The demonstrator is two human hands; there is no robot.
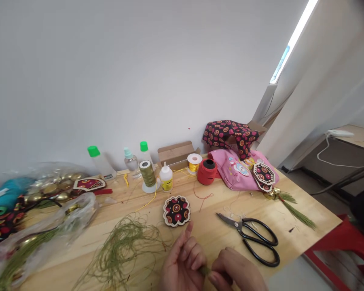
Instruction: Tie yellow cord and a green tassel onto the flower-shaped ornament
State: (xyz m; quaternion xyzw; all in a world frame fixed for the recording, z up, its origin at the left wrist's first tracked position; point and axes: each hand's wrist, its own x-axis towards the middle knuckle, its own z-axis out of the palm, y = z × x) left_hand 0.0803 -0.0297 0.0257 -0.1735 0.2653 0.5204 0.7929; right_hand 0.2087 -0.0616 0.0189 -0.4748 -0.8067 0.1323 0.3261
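Observation:
At the table's front edge my left hand is palm up, fingers curled, one fingertip pointing toward the flower-shaped ornament. A small bit of green thread shows between my hands; the rest of it is hidden. My right hand pinches that thread from the other side with thumb and fingers. Just beyond my left fingertip lies the flower-shaped ornament, dark patterned fabric in a pale scalloped frame. A loose tangle of green threads spreads to the left. Black-handled scissors rest to the right, blades partly apart.
Along the wall stand a green thread spool, a glue bottle, a yellow cord spool and a red thread roll. A tasselled ornament lies on a pink bag. Plastic bags crowd the left.

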